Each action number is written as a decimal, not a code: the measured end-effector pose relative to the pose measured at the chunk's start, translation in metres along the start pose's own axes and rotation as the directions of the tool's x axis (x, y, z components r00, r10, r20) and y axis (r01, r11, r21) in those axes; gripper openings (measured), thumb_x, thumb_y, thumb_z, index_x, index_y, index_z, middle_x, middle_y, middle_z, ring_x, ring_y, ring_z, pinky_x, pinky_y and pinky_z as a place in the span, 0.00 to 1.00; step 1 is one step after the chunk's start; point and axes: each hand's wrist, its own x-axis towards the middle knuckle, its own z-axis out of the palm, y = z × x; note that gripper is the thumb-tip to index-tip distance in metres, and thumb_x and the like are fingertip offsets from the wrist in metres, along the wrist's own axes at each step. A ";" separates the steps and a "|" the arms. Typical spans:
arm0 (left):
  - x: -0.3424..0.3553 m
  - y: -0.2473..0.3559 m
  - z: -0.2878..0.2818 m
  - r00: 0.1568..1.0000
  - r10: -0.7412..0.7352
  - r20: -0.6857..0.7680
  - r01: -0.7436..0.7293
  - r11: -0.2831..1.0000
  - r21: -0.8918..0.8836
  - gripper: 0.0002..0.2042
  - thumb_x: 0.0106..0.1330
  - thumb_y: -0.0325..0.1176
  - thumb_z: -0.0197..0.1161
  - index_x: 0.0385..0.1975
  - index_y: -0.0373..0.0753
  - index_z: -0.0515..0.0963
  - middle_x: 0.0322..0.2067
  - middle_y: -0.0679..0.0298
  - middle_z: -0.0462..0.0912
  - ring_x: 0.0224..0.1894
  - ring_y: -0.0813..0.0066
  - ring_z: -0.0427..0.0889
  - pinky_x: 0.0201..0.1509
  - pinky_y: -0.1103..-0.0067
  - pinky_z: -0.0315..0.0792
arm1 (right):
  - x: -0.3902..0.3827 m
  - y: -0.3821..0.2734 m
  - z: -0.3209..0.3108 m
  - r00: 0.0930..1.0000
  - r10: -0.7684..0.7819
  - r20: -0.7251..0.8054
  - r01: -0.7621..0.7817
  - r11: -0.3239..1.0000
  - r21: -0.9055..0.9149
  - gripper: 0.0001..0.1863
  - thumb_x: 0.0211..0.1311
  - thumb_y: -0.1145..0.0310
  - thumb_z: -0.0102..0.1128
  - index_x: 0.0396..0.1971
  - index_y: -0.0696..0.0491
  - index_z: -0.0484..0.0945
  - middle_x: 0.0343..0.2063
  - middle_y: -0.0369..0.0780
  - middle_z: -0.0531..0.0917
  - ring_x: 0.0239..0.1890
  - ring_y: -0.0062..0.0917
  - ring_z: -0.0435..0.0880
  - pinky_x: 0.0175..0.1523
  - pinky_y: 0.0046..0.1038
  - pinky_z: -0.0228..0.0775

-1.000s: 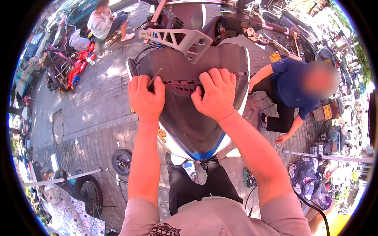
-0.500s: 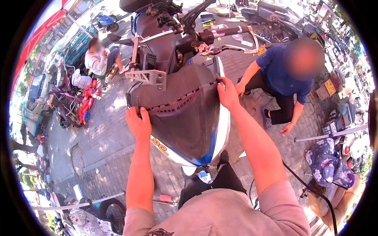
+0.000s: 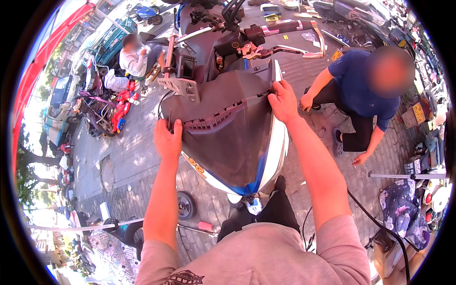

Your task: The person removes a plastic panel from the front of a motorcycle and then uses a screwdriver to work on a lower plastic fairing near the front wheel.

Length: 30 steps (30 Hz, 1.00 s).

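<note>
A scooter's dark front panel (image 3: 223, 152), edged in white and blue, faces me, with a slotted seam across it. My left hand (image 3: 167, 141) is closed at the seam's left end, holding a thin metal tool (image 3: 170, 115) that points up. My right hand (image 3: 285, 105) grips the panel's right edge at the other end of the seam, fingertips curled over it. Just above sit a grey perforated bracket (image 3: 179, 87), a small display (image 3: 185, 66) and the handlebar (image 3: 289, 28) with its lever.
A co-worker (image 3: 358, 104) in a dark blue shirt crouches close on the right. Another person (image 3: 135, 59) sits back left beside red parts (image 3: 122, 109). A loose wheel (image 3: 185, 206) lies lower left. A black cable (image 3: 375, 218) runs at lower right. Parked vehicles line both sides.
My right hand has moved from the middle of the seam out to the panel's right edge. My left hand stays at the left end with the tool. The view has shifted, showing more of the handlebar.
</note>
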 end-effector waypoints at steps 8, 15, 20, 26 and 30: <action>0.002 -0.008 -0.003 1.000 0.017 0.020 -0.014 0.989 -0.149 0.19 0.67 0.43 0.65 0.29 0.33 0.68 0.31 0.55 0.70 0.37 0.52 0.70 0.43 0.62 0.66 | -0.022 -0.016 0.007 0.995 0.097 0.032 -0.097 0.995 0.020 0.12 0.62 0.64 0.54 0.41 0.54 0.77 0.48 0.47 0.78 0.52 0.49 0.80 0.58 0.46 0.73; 0.007 -0.015 0.000 0.997 0.043 0.062 -0.033 0.988 -0.152 0.18 0.66 0.41 0.66 0.29 0.32 0.69 0.32 0.53 0.71 0.37 0.51 0.71 0.43 0.61 0.66 | 0.003 -0.001 0.017 0.979 0.206 -0.007 -0.201 0.946 -0.254 0.15 0.67 0.63 0.53 0.48 0.53 0.78 0.53 0.50 0.80 0.55 0.51 0.80 0.60 0.49 0.74; 0.003 -0.019 0.001 0.996 -0.016 0.084 0.025 0.995 -0.096 0.20 0.67 0.47 0.68 0.33 0.33 0.74 0.35 0.55 0.75 0.40 0.52 0.75 0.47 0.62 0.69 | 0.010 -0.013 -0.009 0.971 0.132 0.200 -0.048 0.926 -0.375 0.15 0.67 0.60 0.52 0.49 0.49 0.78 0.53 0.43 0.81 0.57 0.45 0.79 0.63 0.45 0.74; -0.005 -0.029 0.004 0.983 -0.180 0.023 0.180 0.984 -0.001 0.29 0.68 0.62 0.66 0.41 0.35 0.78 0.41 0.56 0.78 0.46 0.54 0.79 0.54 0.63 0.72 | 0.024 -0.004 -0.022 0.961 0.046 0.273 0.048 0.943 -0.328 0.15 0.66 0.59 0.51 0.48 0.48 0.77 0.48 0.41 0.81 0.59 0.41 0.78 0.63 0.43 0.73; -0.005 -0.020 -0.008 0.989 -0.071 0.126 0.079 0.995 -0.056 0.28 0.73 0.59 0.62 0.40 0.33 0.79 0.41 0.57 0.79 0.45 0.54 0.79 0.54 0.63 0.71 | 0.029 0.009 -0.021 0.944 -0.053 0.326 0.159 0.938 -0.308 0.15 0.64 0.61 0.51 0.45 0.50 0.79 0.49 0.42 0.80 0.58 0.42 0.79 0.62 0.43 0.72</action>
